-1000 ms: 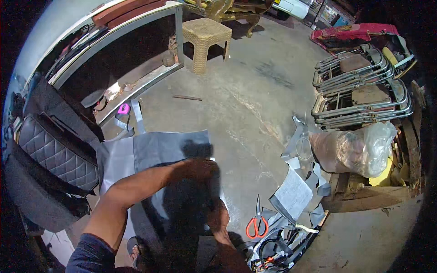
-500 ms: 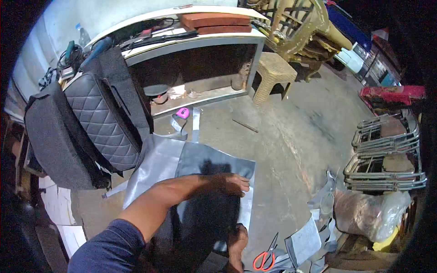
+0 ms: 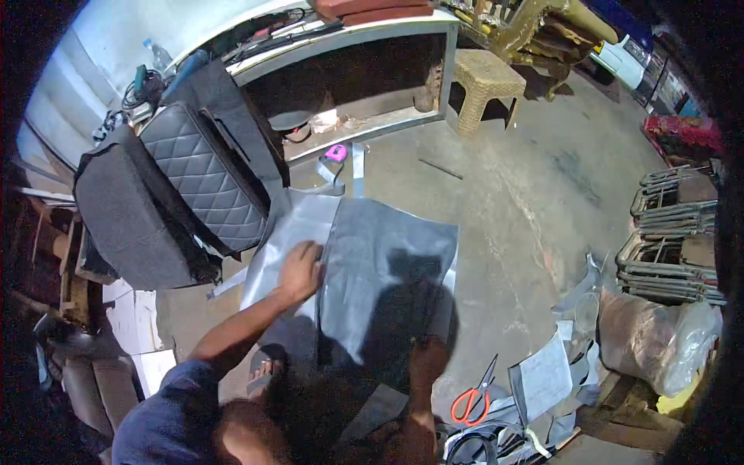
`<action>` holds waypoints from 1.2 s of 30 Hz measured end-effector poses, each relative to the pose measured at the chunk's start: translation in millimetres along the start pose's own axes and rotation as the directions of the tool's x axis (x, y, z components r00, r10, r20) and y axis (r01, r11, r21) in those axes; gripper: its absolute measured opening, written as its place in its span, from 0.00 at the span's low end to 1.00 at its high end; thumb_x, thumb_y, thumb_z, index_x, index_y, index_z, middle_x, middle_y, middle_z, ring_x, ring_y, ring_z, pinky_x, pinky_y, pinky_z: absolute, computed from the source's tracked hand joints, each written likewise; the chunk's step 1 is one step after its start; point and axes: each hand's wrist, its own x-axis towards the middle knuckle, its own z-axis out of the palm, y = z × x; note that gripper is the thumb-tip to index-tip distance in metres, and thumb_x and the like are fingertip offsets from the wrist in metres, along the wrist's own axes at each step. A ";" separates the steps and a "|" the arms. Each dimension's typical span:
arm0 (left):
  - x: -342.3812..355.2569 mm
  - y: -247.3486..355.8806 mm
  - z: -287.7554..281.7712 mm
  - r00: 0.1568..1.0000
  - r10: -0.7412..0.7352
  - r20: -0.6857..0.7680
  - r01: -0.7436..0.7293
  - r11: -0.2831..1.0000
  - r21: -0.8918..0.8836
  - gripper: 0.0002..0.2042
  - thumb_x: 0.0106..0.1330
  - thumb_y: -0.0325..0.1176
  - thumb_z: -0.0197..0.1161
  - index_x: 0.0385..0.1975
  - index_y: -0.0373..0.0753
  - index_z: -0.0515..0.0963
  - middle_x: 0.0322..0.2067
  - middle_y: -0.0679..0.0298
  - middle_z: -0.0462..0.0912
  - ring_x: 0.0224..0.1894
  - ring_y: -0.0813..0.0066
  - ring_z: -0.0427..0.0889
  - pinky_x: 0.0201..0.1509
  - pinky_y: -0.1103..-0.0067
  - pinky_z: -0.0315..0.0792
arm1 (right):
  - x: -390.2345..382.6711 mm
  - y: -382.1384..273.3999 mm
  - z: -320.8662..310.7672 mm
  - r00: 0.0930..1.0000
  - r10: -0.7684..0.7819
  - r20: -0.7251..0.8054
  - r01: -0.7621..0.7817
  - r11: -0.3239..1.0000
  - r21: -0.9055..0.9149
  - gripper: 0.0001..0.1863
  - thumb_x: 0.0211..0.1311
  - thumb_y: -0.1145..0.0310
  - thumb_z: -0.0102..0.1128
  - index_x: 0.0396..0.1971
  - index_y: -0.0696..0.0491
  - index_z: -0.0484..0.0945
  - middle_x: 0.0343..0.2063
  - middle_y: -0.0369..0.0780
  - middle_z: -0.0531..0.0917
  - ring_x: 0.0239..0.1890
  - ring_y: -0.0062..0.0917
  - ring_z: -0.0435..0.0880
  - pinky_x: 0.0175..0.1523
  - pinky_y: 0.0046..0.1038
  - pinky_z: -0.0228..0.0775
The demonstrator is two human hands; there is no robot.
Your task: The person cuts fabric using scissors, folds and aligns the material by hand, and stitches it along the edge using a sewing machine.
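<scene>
Two overlapping grey vinyl sheets (image 3: 384, 244) lie on the floor below me, darkened partly by my shadow. My left hand (image 3: 301, 271) rests near the seam between the lighter left piece (image 3: 283, 229) and the darker right one, fingers slightly bent and lying on the material. My right hand (image 3: 426, 360), in shadow at the lower right edge of the sheets, has curled fingers; what they hold is unclear. Red-handled scissors (image 3: 471, 401) lie right of it among grey offcuts (image 3: 540, 374). A pink tape measure (image 3: 335, 153) sits beyond the sheets. My sandalled foot (image 3: 266, 370) shows beside them.
Black quilted padded pieces (image 3: 201, 174) lean at the left beside a white-topped shelf (image 3: 451, 70). A woven-pattern stool (image 3: 484, 85) and ornate chair frame (image 3: 542, 35) stand at the back. Folded metal chairs (image 3: 666, 263) and a wrapped bundle (image 3: 635, 337) are at the right.
My left hand has moved from the right part of the sheets leftward to the seam. My right hand stays at the right edge. The view has swung left and up, shifting the scene.
</scene>
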 end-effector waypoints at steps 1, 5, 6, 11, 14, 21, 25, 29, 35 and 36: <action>-23.8 -26.8 -7.6 0.995 -0.078 0.060 0.075 0.996 0.049 0.23 0.68 0.39 0.55 0.59 0.34 0.71 0.61 0.43 0.71 0.64 0.42 0.69 0.69 0.58 0.64 | 3.4 3.8 1.2 1.000 -0.005 -0.015 0.005 1.000 0.008 0.19 0.57 0.55 0.71 0.35 0.57 0.84 0.36 0.51 0.85 0.42 0.51 0.83 0.47 0.47 0.73; -159.4 -109.5 -30.9 0.947 -0.243 0.210 0.207 0.962 0.176 0.30 0.71 0.44 0.52 0.71 0.38 0.61 0.70 0.43 0.61 0.73 0.42 0.59 0.73 0.52 0.56 | -3.8 -9.7 -10.4 0.988 -0.143 -0.058 0.141 0.989 -0.043 0.21 0.57 0.54 0.70 0.40 0.57 0.84 0.38 0.50 0.86 0.42 0.50 0.84 0.48 0.47 0.75; -179.6 -110.4 -36.6 0.937 -0.247 0.247 0.205 0.962 0.183 0.31 0.71 0.44 0.52 0.73 0.40 0.59 0.72 0.44 0.59 0.74 0.42 0.58 0.73 0.51 0.55 | -1.8 -10.4 -21.4 0.989 -0.146 0.008 0.146 0.989 -0.032 0.22 0.57 0.54 0.70 0.42 0.56 0.84 0.39 0.50 0.86 0.42 0.50 0.84 0.48 0.47 0.75; -216.0 -47.4 -65.4 0.924 -0.178 0.339 0.115 0.974 0.197 0.28 0.71 0.41 0.52 0.70 0.40 0.61 0.67 0.41 0.66 0.66 0.38 0.68 0.69 0.59 0.65 | 43.2 31.5 -28.5 0.988 -0.113 0.109 0.108 0.993 0.044 0.23 0.59 0.55 0.66 0.46 0.57 0.82 0.40 0.53 0.85 0.43 0.52 0.83 0.49 0.46 0.74; -214.6 -13.0 -90.3 0.809 -0.326 0.489 0.320 0.942 0.100 0.22 0.71 0.41 0.52 0.63 0.40 0.71 0.54 0.40 0.78 0.56 0.39 0.77 0.61 0.58 0.72 | 31.8 16.8 -41.0 0.964 -0.233 0.126 0.229 0.972 0.051 0.25 0.62 0.54 0.64 0.49 0.59 0.80 0.42 0.55 0.83 0.49 0.52 0.80 0.56 0.45 0.72; -149.7 -37.1 -28.5 0.683 -0.596 0.421 0.727 0.606 -0.322 0.23 0.69 0.51 0.61 0.35 0.31 0.82 0.30 0.51 0.87 0.30 0.57 0.86 0.35 0.65 0.80 | -129.9 -41.6 1.7 0.648 -0.470 0.600 0.591 0.807 -0.007 0.36 0.65 0.43 0.57 0.64 0.54 0.69 0.59 0.56 0.72 0.59 0.52 0.74 0.62 0.54 0.66; -84.4 -14.4 19.7 0.479 -0.505 0.718 0.875 0.217 -0.432 0.28 0.64 0.55 0.68 0.29 0.27 0.83 0.27 0.57 0.85 0.23 0.71 0.84 0.25 0.72 0.79 | -159.7 -14.0 47.6 0.666 -0.559 0.494 0.685 0.720 -0.111 0.35 0.63 0.48 0.59 0.65 0.52 0.70 0.52 0.53 0.74 0.52 0.49 0.76 0.55 0.51 0.68; -30.0 -29.2 62.4 0.631 -0.673 0.385 0.762 0.446 -0.469 0.20 0.59 0.46 0.75 0.27 0.30 0.83 0.25 0.55 0.85 0.22 0.66 0.83 0.26 0.67 0.76 | -162.9 10.1 74.3 0.695 -0.634 0.338 0.709 0.683 -0.175 0.33 0.61 0.52 0.61 0.65 0.50 0.70 0.45 0.50 0.76 0.44 0.46 0.78 0.48 0.49 0.71; 30.6 -81.9 88.0 0.784 -0.522 0.338 0.608 0.530 -0.592 0.19 0.57 0.47 0.75 0.22 0.35 0.81 0.18 0.57 0.82 0.18 0.68 0.78 0.27 0.65 0.73 | -160.4 30.3 67.6 0.737 -0.648 0.191 0.675 0.716 -0.175 0.33 0.58 0.60 0.63 0.66 0.48 0.70 0.35 0.45 0.79 0.33 0.41 0.82 0.37 0.45 0.74; 33.5 -88.7 86.8 0.779 -0.531 0.332 0.602 0.489 -0.632 0.19 0.57 0.46 0.75 0.21 0.35 0.80 0.18 0.58 0.82 0.17 0.67 0.78 0.27 0.65 0.73 | -160.1 22.5 58.4 0.741 -0.645 0.188 0.671 0.715 -0.194 0.33 0.57 0.61 0.63 0.66 0.47 0.70 0.33 0.44 0.79 0.31 0.40 0.83 0.36 0.45 0.75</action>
